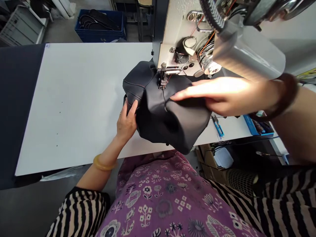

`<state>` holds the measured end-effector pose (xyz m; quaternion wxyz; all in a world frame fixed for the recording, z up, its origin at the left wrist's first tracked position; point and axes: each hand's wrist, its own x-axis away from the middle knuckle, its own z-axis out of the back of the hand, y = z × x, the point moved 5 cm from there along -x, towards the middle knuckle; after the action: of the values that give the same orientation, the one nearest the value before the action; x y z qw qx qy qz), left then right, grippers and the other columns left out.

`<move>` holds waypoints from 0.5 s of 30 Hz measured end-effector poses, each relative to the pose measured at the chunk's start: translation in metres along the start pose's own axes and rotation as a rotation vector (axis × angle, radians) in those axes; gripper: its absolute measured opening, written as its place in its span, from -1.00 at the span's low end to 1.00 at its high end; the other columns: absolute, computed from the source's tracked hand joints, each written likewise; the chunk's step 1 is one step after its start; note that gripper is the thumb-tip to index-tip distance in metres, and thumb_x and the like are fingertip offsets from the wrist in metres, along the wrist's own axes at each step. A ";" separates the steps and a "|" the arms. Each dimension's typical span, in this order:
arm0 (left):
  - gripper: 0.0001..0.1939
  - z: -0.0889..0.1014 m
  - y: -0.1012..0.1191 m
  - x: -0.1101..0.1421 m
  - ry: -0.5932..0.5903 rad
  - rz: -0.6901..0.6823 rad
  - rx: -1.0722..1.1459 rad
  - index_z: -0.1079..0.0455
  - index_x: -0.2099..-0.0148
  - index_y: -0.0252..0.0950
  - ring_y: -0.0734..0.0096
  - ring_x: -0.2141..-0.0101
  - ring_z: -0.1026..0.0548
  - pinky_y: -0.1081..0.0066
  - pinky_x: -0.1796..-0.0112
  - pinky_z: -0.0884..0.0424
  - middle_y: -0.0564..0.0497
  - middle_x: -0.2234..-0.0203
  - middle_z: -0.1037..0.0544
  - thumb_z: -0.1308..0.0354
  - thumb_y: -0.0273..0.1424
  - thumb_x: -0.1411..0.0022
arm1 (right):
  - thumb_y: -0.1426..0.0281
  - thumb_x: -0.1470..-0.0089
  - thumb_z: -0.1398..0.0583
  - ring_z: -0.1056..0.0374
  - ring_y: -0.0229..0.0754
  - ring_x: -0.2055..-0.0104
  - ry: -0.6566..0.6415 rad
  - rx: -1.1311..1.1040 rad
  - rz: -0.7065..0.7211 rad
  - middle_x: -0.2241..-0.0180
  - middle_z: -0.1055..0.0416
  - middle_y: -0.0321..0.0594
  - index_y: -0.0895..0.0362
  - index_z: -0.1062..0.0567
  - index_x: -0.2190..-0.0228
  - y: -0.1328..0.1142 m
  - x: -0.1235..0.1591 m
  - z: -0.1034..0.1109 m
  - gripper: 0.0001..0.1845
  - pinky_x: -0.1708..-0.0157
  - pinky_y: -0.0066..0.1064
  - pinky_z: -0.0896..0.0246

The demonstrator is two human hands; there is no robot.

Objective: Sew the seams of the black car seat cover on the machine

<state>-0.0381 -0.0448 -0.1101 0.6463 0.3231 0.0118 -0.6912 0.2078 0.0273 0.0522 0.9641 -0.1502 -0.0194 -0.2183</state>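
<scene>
A black leather-like piece [155, 125] with stitched seams lies bunched on the white table, partly under the presser foot [163, 80] of a sewing machine [166, 54]. A seam line runs from the foot toward me. My left hand [127, 121] grips the piece's left edge, thumb on top and some fingers hidden beneath it. Over on the right side, my right hand [227, 95] rests on the piece with its index finger stretched toward the seam near the foot. The right hand's other fingers are partly hidden and slightly blurred.
The white table [81, 98] extends to the left. Blue thread snips [217, 126] lie right of the piece, near a blue box [259, 126] of small items. A grey lamp-like housing [249, 49] overhangs my right hand. Behind the table stands a blue crate [98, 34] holding dark pieces.
</scene>
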 end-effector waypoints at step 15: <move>-0.45 0.024 -0.010 -0.096 -0.190 -0.138 -0.010 -0.43 -0.09 -0.21 0.07 -0.16 -0.37 0.11 -0.15 -0.35 0.02 -0.19 -0.41 -0.02 -0.59 -0.03 | 0.53 -0.14 0.07 -0.35 -0.11 -0.09 0.436 -0.088 0.020 0.00 -0.48 -0.03 0.27 -0.48 0.05 -0.005 -0.019 -0.060 -0.55 -0.12 -0.23 -0.22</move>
<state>-0.0623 0.0313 -0.0508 0.5969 0.2511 -0.0237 -0.7617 0.1870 0.0130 -0.0053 0.9402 -0.1413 0.2003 -0.2366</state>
